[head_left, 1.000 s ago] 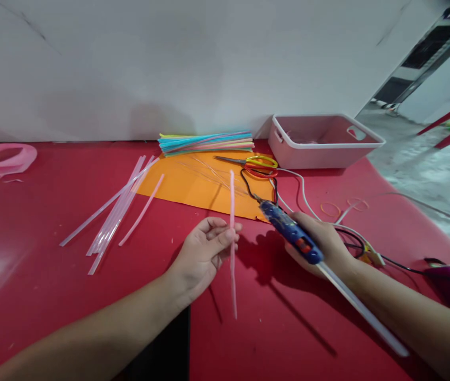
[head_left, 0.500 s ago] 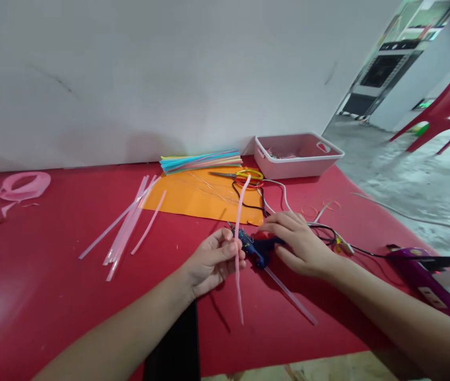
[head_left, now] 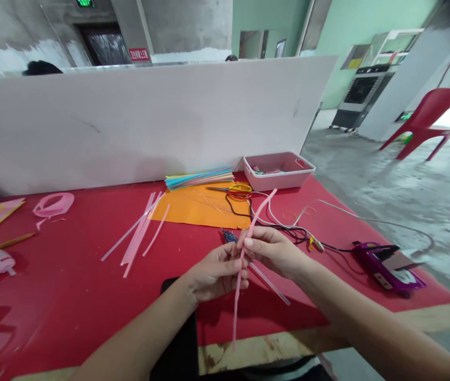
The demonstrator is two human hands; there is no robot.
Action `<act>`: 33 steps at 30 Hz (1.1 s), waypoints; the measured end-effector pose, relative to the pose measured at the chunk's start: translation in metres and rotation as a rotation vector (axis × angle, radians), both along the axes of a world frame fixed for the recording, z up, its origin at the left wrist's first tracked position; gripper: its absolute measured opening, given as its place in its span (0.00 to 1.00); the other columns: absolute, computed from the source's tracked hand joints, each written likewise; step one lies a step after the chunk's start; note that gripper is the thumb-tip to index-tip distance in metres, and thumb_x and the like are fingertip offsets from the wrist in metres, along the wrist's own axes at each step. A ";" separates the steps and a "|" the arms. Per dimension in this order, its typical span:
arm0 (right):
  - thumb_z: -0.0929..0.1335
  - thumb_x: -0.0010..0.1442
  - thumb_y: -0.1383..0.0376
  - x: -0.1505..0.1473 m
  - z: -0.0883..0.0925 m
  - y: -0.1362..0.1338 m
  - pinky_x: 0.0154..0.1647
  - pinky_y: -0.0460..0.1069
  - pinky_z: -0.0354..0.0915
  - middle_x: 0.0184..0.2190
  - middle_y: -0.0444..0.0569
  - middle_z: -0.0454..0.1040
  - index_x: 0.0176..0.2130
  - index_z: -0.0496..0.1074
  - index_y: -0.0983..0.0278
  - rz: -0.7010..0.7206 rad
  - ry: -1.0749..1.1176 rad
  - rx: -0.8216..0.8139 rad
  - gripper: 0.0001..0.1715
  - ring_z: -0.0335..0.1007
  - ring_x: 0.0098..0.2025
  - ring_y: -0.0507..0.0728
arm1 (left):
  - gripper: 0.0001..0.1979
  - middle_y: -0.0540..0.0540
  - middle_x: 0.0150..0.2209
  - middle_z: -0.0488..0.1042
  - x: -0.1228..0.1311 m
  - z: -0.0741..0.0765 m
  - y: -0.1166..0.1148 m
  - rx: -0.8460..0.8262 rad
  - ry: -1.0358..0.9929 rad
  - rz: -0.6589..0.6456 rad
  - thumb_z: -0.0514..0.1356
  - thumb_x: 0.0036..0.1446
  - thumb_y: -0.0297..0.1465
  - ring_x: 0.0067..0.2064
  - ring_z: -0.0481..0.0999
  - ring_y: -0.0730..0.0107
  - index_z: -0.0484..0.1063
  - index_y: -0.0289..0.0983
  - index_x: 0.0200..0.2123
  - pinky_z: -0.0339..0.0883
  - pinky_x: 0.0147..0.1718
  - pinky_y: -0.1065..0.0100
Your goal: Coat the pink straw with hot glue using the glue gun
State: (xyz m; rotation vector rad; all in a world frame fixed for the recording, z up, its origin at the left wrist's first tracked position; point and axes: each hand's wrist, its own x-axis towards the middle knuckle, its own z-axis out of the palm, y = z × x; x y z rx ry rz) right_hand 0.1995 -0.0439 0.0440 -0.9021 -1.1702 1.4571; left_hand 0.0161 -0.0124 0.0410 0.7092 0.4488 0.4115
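Note:
Both my hands pinch one long pink strip (head_left: 237,296) above the red table (head_left: 70,296). My left hand (head_left: 215,272) grips its middle with thumb and fingers closed. My right hand (head_left: 272,250) holds it a little higher, where the strip bends up and to the right. The strip's lower end hangs past the table's near edge. The blue glue gun (head_left: 230,236) lies on the table just behind my hands, with its clear glue stick (head_left: 270,284) poking out under my right wrist.
Several clear sticks (head_left: 140,233) lie left of an orange sheet (head_left: 201,209). Coloured straws (head_left: 199,178), scissors (head_left: 235,188) and a white bin (head_left: 278,170) sit by the white partition. Cables and a purple device (head_left: 387,263) lie right. A pink ribbon roll (head_left: 53,203) sits left.
My right hand has let go of the blue glue gun, left it on the table, and taken hold of the pink strip. My head has tilted up, showing the room beyond the partition.

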 end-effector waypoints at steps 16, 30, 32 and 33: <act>0.82 0.46 0.47 -0.007 0.018 0.002 0.26 0.46 0.63 0.20 0.41 0.73 0.29 0.79 0.63 -0.020 0.161 0.004 0.25 0.65 0.23 0.49 | 0.18 0.49 0.31 0.81 -0.018 0.042 -0.031 0.248 0.136 0.337 0.79 0.46 0.37 0.34 0.81 0.71 0.77 0.35 0.33 0.77 0.37 0.68; 0.76 0.53 0.41 0.008 0.008 0.009 0.26 0.46 0.65 0.23 0.44 0.72 0.29 0.75 0.64 0.072 -0.011 0.056 0.29 0.65 0.23 0.49 | 0.21 0.50 0.30 0.79 0.005 0.033 -0.013 0.268 0.157 0.229 0.81 0.40 0.30 0.31 0.78 0.75 0.72 0.34 0.31 0.74 0.36 0.70; 0.74 0.56 0.41 0.007 0.005 0.014 0.28 0.47 0.66 0.25 0.46 0.74 0.30 0.74 0.64 0.073 -0.092 0.072 0.28 0.67 0.25 0.50 | 0.22 0.50 0.30 0.78 0.005 0.030 -0.011 0.255 0.165 0.241 0.81 0.40 0.31 0.31 0.78 0.74 0.71 0.35 0.30 0.75 0.34 0.70; 0.72 0.58 0.42 0.007 0.003 0.017 0.30 0.48 0.67 0.27 0.47 0.75 0.32 0.75 0.64 0.071 -0.142 0.083 0.27 0.68 0.26 0.51 | 0.22 0.50 0.31 0.78 0.004 0.028 -0.010 0.247 0.169 0.247 0.81 0.41 0.32 0.31 0.79 0.73 0.70 0.35 0.31 0.75 0.34 0.69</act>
